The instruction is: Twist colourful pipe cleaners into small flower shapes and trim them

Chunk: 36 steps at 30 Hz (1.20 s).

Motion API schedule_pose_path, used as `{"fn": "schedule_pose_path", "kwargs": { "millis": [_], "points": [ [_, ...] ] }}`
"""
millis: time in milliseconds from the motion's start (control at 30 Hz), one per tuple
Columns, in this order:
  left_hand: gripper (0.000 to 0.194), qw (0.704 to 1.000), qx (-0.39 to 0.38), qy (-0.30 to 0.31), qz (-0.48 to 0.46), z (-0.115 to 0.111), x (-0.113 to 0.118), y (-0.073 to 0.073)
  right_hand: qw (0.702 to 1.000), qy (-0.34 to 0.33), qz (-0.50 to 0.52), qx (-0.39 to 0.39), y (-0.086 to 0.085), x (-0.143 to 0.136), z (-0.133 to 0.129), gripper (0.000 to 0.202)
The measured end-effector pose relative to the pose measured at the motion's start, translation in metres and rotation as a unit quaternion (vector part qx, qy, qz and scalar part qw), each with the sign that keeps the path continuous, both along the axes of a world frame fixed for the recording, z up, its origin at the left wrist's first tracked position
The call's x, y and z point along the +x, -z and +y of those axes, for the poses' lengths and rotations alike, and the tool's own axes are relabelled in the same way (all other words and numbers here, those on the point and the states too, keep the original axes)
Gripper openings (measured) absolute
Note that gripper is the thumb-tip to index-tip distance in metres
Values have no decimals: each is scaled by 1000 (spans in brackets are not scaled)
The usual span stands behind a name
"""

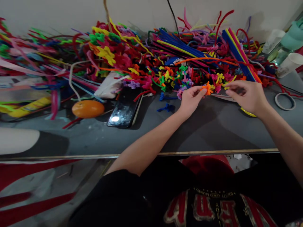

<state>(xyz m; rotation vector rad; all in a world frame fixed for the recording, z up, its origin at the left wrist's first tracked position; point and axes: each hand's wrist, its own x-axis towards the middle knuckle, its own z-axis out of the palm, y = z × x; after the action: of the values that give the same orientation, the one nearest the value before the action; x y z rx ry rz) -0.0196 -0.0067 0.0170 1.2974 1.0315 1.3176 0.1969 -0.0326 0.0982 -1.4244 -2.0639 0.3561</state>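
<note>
My left hand [191,100] pinches an orange pipe-cleaner flower [207,89] between thumb and fingertips, just above the grey table. To its right, my right hand [248,94] has its thumb and index finger brought close together. Whatever is between those fingertips is too small to make out. Yellow pipe-cleaner pieces [220,77] lie just behind it. Under the right hand a yellow curved handle [248,112] shows in part, the rest hidden. Two dark blue twisted pipe-cleaner pieces [166,107] lie left of my left hand.
A heap of coloured pipe cleaners and small flowers [106,55] runs along the wall. Nearer stand a phone [124,108] and an orange fruit [88,108]. At right are a tape roll [285,101], a paper cup [290,64] and a teal-topped bottle [292,36]. The table's front edge [213,152] is close.
</note>
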Motion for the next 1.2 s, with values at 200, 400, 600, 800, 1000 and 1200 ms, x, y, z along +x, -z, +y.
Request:
{"fn": "schedule_pose_path", "kwargs": {
  "millis": [200, 400, 600, 800, 1000, 1200],
  "points": [
    [30, 997, 56, 5, 60, -3, -4, -1, 994, -27, 102, -24, 18, -45, 20, 18],
    [10, 1000, -3, -30, -1, -6, 0, -10, 986, -16, 163, -39, 35, -54, 14, 16],
    [13, 992, -84, -46, -78, -10, 8, -9, 980, -14, 197, -38, 42, -60, 6, 19],
    [18, 997, -62, -11, -43, -4, 4, -1, 977, -17, 213, -20, 53, -51, 10, 29],
    [22, 1000, -13, 11, -8, -1, 0, -1, 980, -39, 197, -16, 56, -44, 17, 19],
    [13, 999, 15, -1, 48, -1, -4, -3, 967, -34, 245, -59, 57, -44, 19, 21]
  ]
}}
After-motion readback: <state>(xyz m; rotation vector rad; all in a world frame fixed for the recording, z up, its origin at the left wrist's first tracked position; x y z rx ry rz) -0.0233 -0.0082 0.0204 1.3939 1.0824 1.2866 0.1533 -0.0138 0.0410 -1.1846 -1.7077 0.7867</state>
